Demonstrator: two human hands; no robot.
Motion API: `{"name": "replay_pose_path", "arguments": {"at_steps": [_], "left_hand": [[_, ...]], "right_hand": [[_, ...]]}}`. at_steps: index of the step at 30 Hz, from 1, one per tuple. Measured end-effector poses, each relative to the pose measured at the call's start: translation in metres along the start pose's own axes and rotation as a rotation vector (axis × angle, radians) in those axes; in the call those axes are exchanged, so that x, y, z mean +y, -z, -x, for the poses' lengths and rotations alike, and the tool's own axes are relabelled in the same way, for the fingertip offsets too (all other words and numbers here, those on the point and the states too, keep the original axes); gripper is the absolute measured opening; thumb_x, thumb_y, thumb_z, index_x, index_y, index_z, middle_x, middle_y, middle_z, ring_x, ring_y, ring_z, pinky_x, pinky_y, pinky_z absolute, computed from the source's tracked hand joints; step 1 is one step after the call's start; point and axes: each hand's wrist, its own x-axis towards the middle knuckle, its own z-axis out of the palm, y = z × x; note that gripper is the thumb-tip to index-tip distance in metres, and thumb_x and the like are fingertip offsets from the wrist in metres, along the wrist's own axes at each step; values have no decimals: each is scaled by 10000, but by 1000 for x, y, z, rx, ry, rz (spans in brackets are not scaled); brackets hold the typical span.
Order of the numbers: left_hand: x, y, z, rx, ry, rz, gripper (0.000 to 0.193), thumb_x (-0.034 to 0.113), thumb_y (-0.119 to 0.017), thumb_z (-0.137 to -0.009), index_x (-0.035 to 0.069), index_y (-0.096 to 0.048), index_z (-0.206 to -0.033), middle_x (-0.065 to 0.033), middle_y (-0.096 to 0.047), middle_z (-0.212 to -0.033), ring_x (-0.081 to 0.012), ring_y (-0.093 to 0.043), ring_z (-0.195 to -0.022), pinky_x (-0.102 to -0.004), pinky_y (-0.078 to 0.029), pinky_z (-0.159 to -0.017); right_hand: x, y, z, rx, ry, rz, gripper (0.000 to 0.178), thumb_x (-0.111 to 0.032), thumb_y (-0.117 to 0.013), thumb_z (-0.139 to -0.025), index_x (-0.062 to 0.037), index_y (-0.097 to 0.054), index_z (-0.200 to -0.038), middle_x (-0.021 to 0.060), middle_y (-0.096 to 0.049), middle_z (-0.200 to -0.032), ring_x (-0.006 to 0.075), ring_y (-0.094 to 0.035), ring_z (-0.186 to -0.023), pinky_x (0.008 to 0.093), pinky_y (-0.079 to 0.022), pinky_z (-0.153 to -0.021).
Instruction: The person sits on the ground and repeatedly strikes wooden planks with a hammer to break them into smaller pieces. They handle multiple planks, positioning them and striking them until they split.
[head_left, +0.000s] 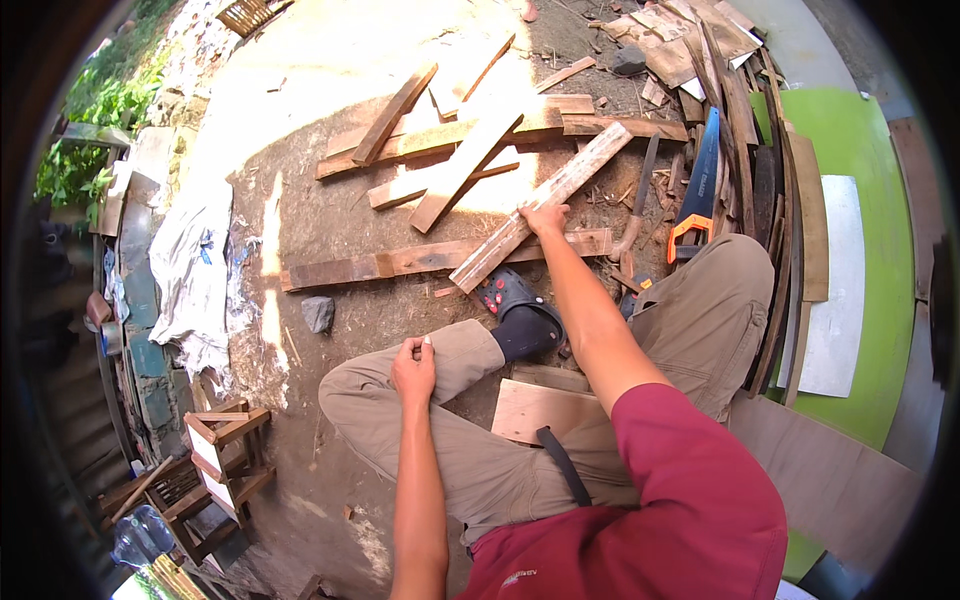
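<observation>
My right hand (545, 219) is closed around the middle of a pale, weathered wooden plank (585, 172), which slants from my shoe up to the far right. Its near end is over the toe of my dark clog (510, 297). My left hand (413, 371) rests on my left trouser leg with its fingers curled in. A small pale spot shows at its fingertips, too small to tell whether it is a nail or a held thing. Beneath the plank, a long board (400, 262) lies crosswise on the ground.
Several boards (440, 142) lie crossed beyond my hands. To the right are a blue handsaw (701, 170) with an orange handle, a curved-handled blade (640, 200) and stacked wood strips (738, 130). Leftward are a stone (318, 314), a white cloth (195, 270) and a small wooden stool (228, 450).
</observation>
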Motion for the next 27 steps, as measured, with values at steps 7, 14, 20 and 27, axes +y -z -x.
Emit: {"name": "replay_pose_path", "arguments": {"at_steps": [7, 14, 20, 27], "left_hand": [[-12, -2, -9, -9, 81, -126, 303, 355, -662, -936, 57, -694, -886, -55, -674, -709, -170, -637, -676, -341, -494, -661], [-10, -13, -19, 9, -7, -84, 278, 347, -671, -918, 72, -697, -882, -88, -658, -687, -239, -643, -647, -385, -493, -637], [-27, -9, -19, 50, 1, -72, 308, 387, -654, -919, 85, -710, -907, -113, -703, -758, -304, -681, -724, -422, -504, -666], [-14, -7, -10, -8, -7, -72, 288, 367, -666, -913, 82, -703, -924, -116, -705, -760, -306, -682, -725, -420, -505, -661]], "right_hand": [[-3, 19, -13, -281, 0, -443, 1023, -264, -909, -683, 83, -256, -1389, 287, -536, -1308, 344, -609, -1167, 395, -618, -803], [-41, 18, -21, -163, 317, -562, 703, -190, -801, -801, 75, -359, -1279, 238, -666, -1053, 294, -715, -871, 329, -600, -588], [-34, 48, 0, -34, 478, 76, 480, -228, -718, -857, 53, -555, -1210, 246, -698, -1066, 368, -668, -1047, 442, -532, -921], [93, 71, 5, -41, 656, 933, 588, -227, -568, -947, -75, -373, -1480, 193, -328, -1579, 377, -296, -1465, 506, -292, -1168]]}}
